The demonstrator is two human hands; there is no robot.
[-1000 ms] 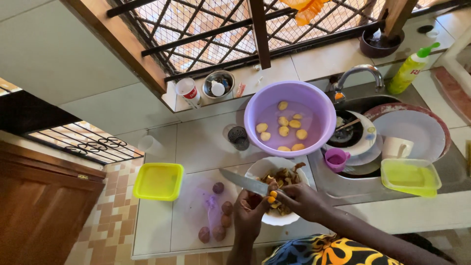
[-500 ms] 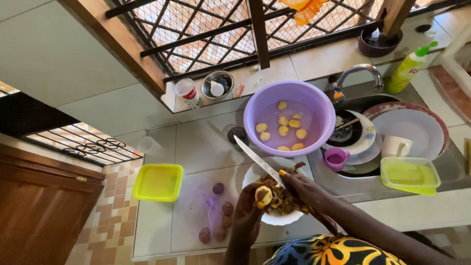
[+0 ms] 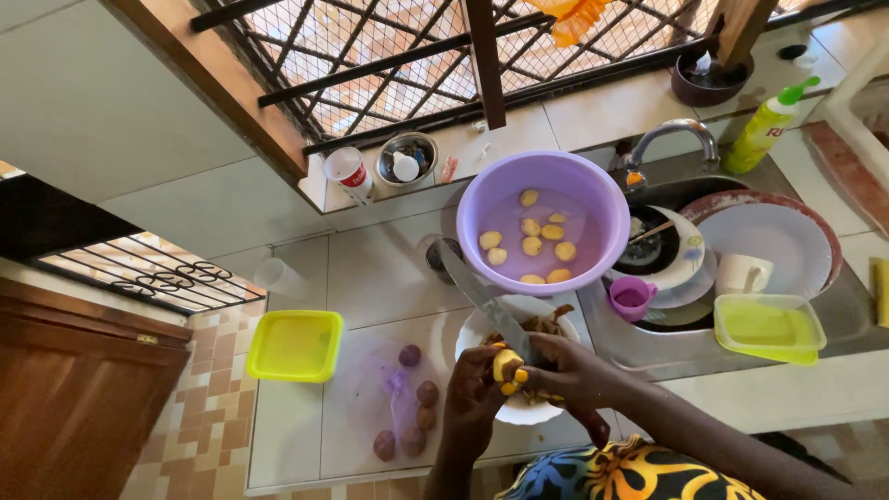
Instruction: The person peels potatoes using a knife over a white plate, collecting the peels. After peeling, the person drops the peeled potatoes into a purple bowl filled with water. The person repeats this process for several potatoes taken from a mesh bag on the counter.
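Pale tiled counter point(image 3: 370, 268) across mid frame, steel sink point(image 3: 838, 319) at right. Window point(image 3: 417, 46) with wire mesh and dark bars along the top, daylight behind. Brown wooden door point(image 3: 65, 398) at lower left, checkered floor tiles point(image 3: 199, 389) beside.

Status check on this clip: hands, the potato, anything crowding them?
Left hand grips a half-peeled potato. Right hand holds the knife, blade angled up-left. Both over the white plate of peelings; purple bowl close behind.

Knife point(image 3: 482, 294) blade swung upward; potato point(image 3: 506, 367) turned in left hand point(image 3: 472, 400).
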